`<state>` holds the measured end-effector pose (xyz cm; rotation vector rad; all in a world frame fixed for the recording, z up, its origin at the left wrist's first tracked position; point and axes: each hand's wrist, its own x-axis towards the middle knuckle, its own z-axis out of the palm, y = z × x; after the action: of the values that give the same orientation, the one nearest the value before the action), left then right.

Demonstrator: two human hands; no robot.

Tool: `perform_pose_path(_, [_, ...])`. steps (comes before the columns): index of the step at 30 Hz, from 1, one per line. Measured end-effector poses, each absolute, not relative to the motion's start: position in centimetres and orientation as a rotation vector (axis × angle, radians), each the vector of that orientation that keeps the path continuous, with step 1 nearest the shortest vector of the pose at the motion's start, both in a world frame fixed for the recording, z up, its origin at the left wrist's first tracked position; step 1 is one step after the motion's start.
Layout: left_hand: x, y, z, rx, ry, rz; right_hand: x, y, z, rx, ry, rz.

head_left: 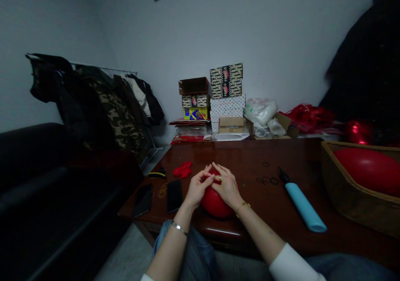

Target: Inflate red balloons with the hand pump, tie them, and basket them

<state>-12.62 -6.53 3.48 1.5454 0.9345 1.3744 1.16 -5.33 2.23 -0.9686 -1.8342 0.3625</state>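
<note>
A red inflated balloon (216,204) rests at the front edge of the dark wooden table, with both hands over its top. My left hand (199,186) pinches at the balloon's upper end, thumb and fingers together. From the other side my right hand (227,185), with a ring on one finger, closes on the same spot. The fingertips of both hands meet there, and the balloon's neck is mostly hidden by them. Several limp red balloons (183,169) lie on the table beyond my left hand. A light blue hand pump (304,206) with a black nozzle lies to the right.
Two dark phones (174,196) (142,200) and yellow rubber bands (162,190) lie on the left. Black rings (268,181) sit near the pump. A wicker basket (353,204) holding a red balloon (368,168) stands at the right. Stacked boxes (227,106) line the wall.
</note>
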Motion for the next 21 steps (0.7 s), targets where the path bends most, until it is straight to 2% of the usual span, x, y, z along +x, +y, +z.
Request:
perform_pose_path(5, [-14.1, -6.5, 5.1, 1.641, 0.951, 1.501, 1.3, -5.7, 2.2, -0.997, -1.817, 0.333])
perform_pose_path(10, [-14.7, -8.0, 6.3, 2.163, 1.166, 1.398, 1.2, -5.9, 2.1, -1.012, -1.817, 0.267])
perform_pose_path(14, [-14.5, -9.0, 5.4, 2.543, 1.350, 1.331, 1.0, -5.8, 2.0, -1.007, -1.817, 0.254])
perform_pose_path(21, [-13.9, -9.1, 3.9, 2.704, 1.577, 1.320, 0.9, -5.8, 1.5, -1.015, -1.806, 0.216])
